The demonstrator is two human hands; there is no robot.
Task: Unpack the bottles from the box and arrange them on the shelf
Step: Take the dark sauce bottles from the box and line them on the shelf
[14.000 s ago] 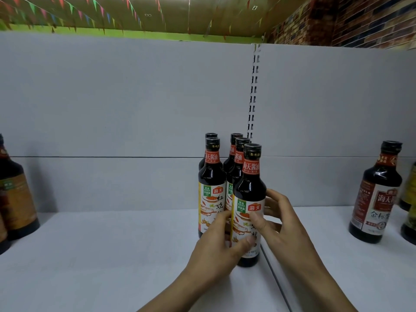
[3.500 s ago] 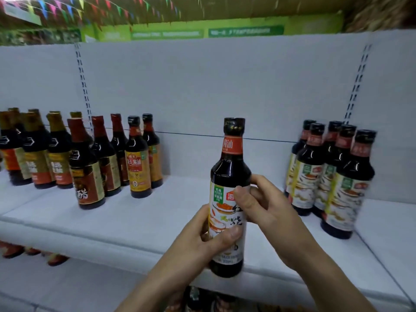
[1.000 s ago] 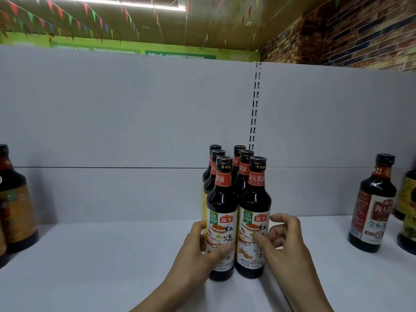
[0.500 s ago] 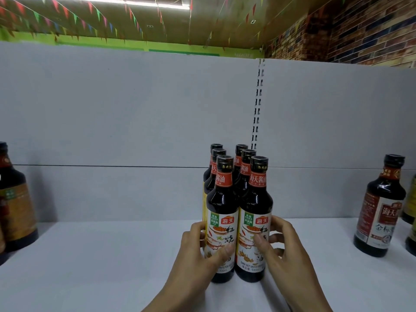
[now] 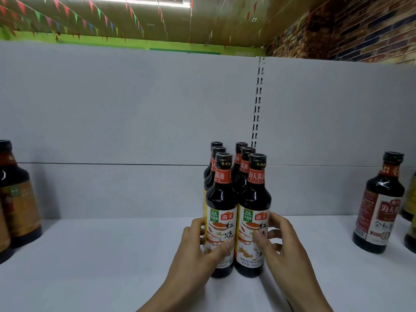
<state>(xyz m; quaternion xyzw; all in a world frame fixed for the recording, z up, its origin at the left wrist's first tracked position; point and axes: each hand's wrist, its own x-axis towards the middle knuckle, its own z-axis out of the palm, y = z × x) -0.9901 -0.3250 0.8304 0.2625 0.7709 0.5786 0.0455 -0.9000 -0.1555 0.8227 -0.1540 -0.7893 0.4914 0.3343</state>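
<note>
**A:** How far along is the stocking?

**B:** 6 soy sauce bottles [image 5: 244,167] stand upright on the white shelf [image 5: 101,262], 2 files of 3, packed close. The left hand [image 5: 198,251] is wrapped round the front left bottle [image 5: 221,199], and the right hand [image 5: 286,248] round the front right bottle [image 5: 255,199].

**A:** Squaring them up?

**B:** Looks that way to me. The box is out of sight, so I can't tell how many are left. A red-labelled bottle [image 5: 378,210] stands well apart on the right.
</note>
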